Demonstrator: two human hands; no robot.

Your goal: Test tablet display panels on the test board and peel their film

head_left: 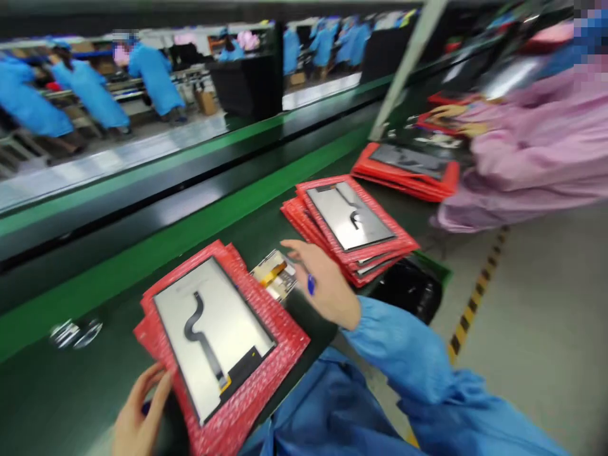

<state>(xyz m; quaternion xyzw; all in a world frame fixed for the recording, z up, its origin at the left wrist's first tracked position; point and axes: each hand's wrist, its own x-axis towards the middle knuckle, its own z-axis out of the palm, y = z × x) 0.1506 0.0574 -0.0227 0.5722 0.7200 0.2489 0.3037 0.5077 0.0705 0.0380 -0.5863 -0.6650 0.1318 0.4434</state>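
My left hand is at the left edge of a stack of red bubble-wrap bags, with its thumb and fingertips together at a bag's edge. On this stack lies a silver-backed display panel with a curved black flex cable. My right hand hovers beside a small electronic module with a gold ribbon, between two stacks. Its fingers are apart, and I cannot tell whether they touch the module. A small blue spot shows at each hand's fingers; what it is stays unclear.
A second red stack with a display panel sits to the right, and another red stack farther on. Shiny metal pieces lie at left. A black bag hangs by the bench edge. A co-worker in a pink sleeve works at right.
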